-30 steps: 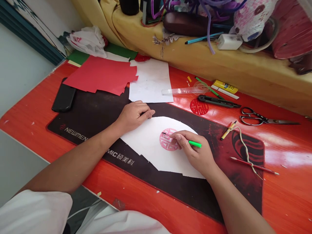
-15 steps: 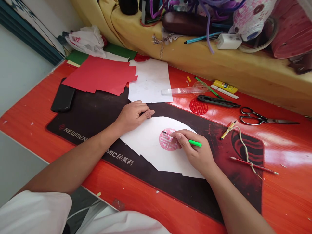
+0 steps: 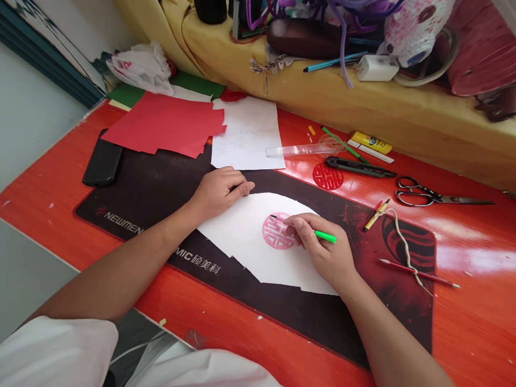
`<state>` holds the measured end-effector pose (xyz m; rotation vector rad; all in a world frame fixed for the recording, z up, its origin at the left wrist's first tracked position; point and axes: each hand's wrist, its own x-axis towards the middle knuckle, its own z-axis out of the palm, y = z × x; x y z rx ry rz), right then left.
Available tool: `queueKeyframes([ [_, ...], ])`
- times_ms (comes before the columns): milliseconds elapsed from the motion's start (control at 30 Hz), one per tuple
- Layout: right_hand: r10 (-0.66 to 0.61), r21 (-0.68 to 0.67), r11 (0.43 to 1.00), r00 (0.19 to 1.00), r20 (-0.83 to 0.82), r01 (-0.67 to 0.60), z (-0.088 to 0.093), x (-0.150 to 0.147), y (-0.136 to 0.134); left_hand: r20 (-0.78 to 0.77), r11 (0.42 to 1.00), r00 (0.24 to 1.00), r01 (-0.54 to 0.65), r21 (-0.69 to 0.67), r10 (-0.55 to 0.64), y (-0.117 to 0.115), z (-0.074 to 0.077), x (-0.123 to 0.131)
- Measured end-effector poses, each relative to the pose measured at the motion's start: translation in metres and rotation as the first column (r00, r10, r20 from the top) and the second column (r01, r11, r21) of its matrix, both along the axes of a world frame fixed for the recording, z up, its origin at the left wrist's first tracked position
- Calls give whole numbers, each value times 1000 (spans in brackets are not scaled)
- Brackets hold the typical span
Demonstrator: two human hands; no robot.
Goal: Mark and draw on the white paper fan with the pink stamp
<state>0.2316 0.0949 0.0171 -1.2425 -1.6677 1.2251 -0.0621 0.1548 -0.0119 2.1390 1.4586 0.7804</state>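
My right hand (image 3: 324,242) pinches a thin pen with a green end (image 3: 325,236). The pen's dark tip is at the upper left of a round pink pattern (image 3: 278,231), where I cannot tell whether it touches. That pattern lies on a cut piece of white paper (image 3: 258,263) with a curved top edge and a stepped lower edge. At the paper's upper left edge rests my left hand (image 3: 220,193), its fingers curled in and its thumb pointing right. The undersides of its fingers are hidden. A red round cut-out (image 3: 328,176) with a similar pattern lies beyond the paper.
A dark desk mat (image 3: 161,166) lies under the paper. Red paper (image 3: 165,123), a white sheet (image 3: 245,123) and a black phone (image 3: 102,164) are at the back left. Toward the right are a clear ruler (image 3: 294,150), a utility knife (image 3: 358,167), scissors (image 3: 439,198) and a red pencil (image 3: 419,273).
The pen has shifted slightly to the right in my right hand, its tip still over the upper left of the pink pattern. My left hand stays in place.
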Motion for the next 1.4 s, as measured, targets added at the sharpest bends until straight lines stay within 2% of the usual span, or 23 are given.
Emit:
queueKeyframes([
  [300, -37, -47, 998, 998, -44, 35, -1, 2, -3, -8, 1000, 1000, 2, -14, -2, 1, 2, 0],
  [600, 14, 14, 1000, 1000, -7, -14, 1, 0, -1, 2, 1000, 1000, -3, -10, 3, 0, 1, 1],
  [1067, 63, 13, 998, 998, 15, -64, 3, -2, -1, 0, 1000, 1000, 0, -5, 0, 0, 0, 0],
  [1400, 21, 38, 999, 1000, 17, -22, 0, 0, -2, 6, 1000, 1000, 2, -2, -2, 0, -1, 0],
])
